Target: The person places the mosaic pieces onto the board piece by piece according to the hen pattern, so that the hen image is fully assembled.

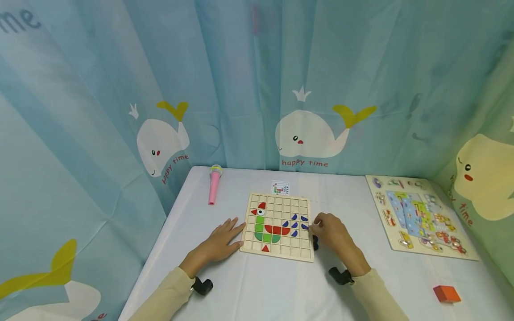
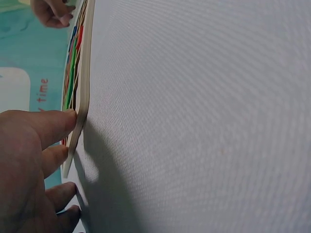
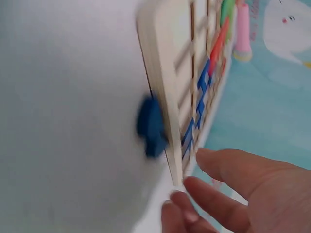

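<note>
A wooden grid board (image 1: pixel 253 245) lies on the table, bearing a bird pattern of coloured tiles. Red, green and blue pieces form it, with a white eye tile (image 1: pixel 261 212), and a red triangle (image 1: pixel 265 248) sits low on the board. My left hand (image 1: pixel 220 240) rests at the board's left edge with fingers spread; its thumb (image 2: pixel 63 124) touches the rim in the left wrist view. At the right edge hovers my right hand (image 1: pixel 331 229), its thumb and fingers loosely bent, with nothing visible between them. Dark blue pieces (image 3: pixel 151 126) lie on the table against that edge.
Behind the board lies a small pattern card (image 1: pixel 280 187). A pink toy microphone (image 1: pixel 214 185) stands off to the left. Toward the right are a picture puzzle board (image 1: pixel 395 238) and an orange block (image 1: pixel 446 294). A whale-print curtain (image 1: pixel 241 89) surrounds the table.
</note>
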A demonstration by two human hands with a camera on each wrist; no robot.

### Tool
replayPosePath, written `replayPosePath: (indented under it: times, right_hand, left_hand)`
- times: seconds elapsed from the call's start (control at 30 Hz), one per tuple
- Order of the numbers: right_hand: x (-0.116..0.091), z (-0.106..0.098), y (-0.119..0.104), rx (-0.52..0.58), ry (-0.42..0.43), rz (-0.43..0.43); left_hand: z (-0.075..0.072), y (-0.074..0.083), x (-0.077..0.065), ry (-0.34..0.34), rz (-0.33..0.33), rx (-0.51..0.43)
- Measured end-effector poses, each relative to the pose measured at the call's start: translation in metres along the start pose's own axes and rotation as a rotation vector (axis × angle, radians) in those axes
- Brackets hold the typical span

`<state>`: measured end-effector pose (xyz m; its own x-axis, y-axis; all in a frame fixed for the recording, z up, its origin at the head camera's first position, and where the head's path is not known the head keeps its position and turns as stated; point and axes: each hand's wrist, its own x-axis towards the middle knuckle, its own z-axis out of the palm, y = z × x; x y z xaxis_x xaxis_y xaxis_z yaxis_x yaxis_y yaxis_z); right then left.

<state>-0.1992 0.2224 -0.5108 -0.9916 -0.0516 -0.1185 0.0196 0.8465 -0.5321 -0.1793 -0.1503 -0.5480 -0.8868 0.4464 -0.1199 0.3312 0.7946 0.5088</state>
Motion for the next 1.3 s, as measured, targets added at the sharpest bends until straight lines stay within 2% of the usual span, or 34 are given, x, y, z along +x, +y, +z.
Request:
replayPosePath:
  times: [0.2,0.43,0.77,1.0,1.2,1.3]
  right_hand:
    - [-0.002,-0.014,0.013,-0.008,-0.048,-0.004]
    - [-0.002,-0.005,0.02,0.054,-0.174,-0.036]
    - [-0.003,-0.008,0.023,0.017,-0.145,-0.034]
    - [-0.007,-0.012,0.025,-0.001,-0.186,-0.112]
    - [-0.008,-0.013,0.032,-0.099,-0.15,-0.025]
    - [-0.009,-0.015,0.035,-0.119,-0.146,-0.022]
  left_hand:
    - [0.0,0.0,0.0,-0.003,0.0,0.002]
    - [0.0,0.0,0.001,-0.002,0.001,0.006]
    - [0.001,0.002,0.0,0.0,-0.001,0.007]
    - [0.002,0.0,0.0,0.011,-0.011,0.01]
    - [0.002,-0.001,0.001,0.009,-0.009,0.009]
    - [0.003,-0.001,0.001,0.007,-0.007,0.011]
